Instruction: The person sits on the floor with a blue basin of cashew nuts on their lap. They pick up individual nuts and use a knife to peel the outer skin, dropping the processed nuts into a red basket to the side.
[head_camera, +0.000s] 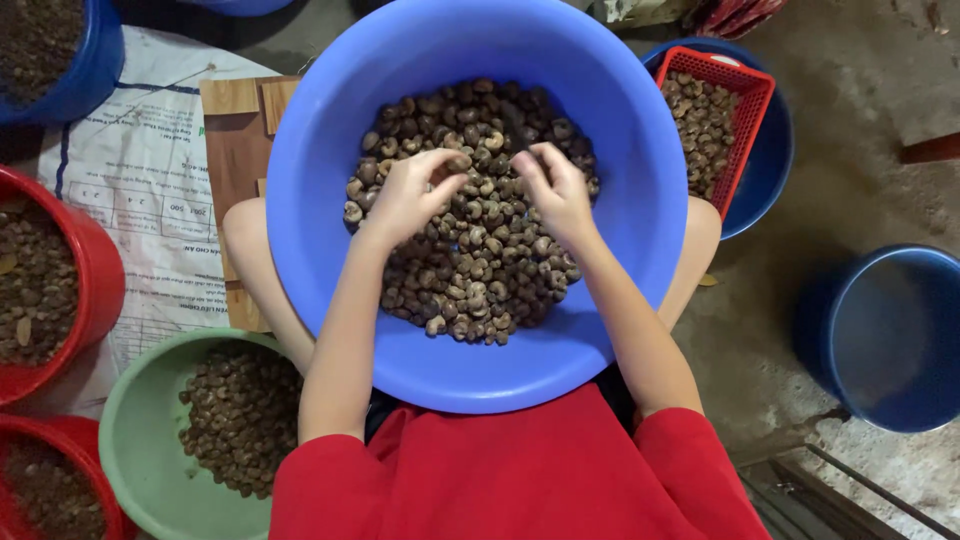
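Note:
A big blue basin (620, 210) rests on my lap, holding a heap of brown, kidney-shaped nuts (470, 270). Both of my hands are down in the heap. My left hand (412, 192) has its fingers curled, with the thumb and fingertips pinched on a nut at the top of the pile. My right hand (556, 188) is close beside it, its fingers also bent around one or two nuts. The two hands are a few centimetres apart. My red shirt fills the bottom of the view.
A green bowl (135, 420) of nuts is at lower left, with red tubs (95, 270) of nuts beside it. A red basket (745, 120) of nuts sits inside a blue tub at upper right. Another blue bucket (880, 340) stands at right on concrete floor.

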